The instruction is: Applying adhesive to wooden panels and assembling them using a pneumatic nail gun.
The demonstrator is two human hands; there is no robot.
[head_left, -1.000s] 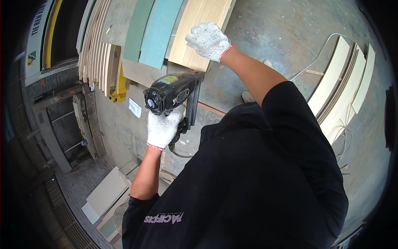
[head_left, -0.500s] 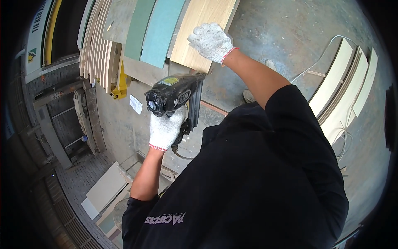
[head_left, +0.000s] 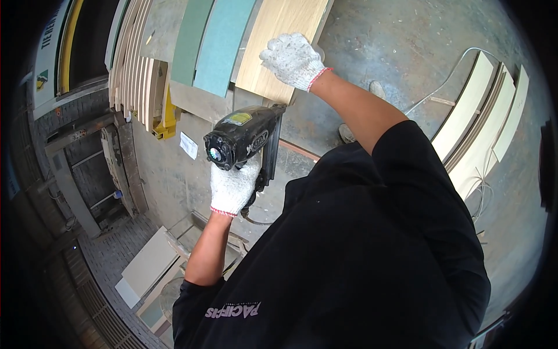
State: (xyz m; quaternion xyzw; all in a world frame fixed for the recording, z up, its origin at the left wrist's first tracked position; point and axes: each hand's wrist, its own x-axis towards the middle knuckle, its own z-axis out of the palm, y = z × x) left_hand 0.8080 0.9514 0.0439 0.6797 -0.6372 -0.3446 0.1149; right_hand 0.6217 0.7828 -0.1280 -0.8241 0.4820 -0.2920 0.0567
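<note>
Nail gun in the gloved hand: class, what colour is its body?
Black nail gun with a yellow-green label patch, head view.

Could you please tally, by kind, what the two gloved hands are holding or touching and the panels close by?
Gloved hands: 2, left hand, right hand
Nail guns: 1, black nail gun
Wood-grain panels: 1, light wood panel
Teal panels: 2, teal panels
Total: 6

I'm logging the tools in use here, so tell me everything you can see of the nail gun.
The nail gun is black and bulky, apparently plastic and metal, with a yellowish label on top and a round end cap facing the camera. A long, straight magazine runs beside its grip. The white-gloved left hand grips its handle, holding it in the air with its nose toward the light wooden board. The right hand rests on that board.
</note>
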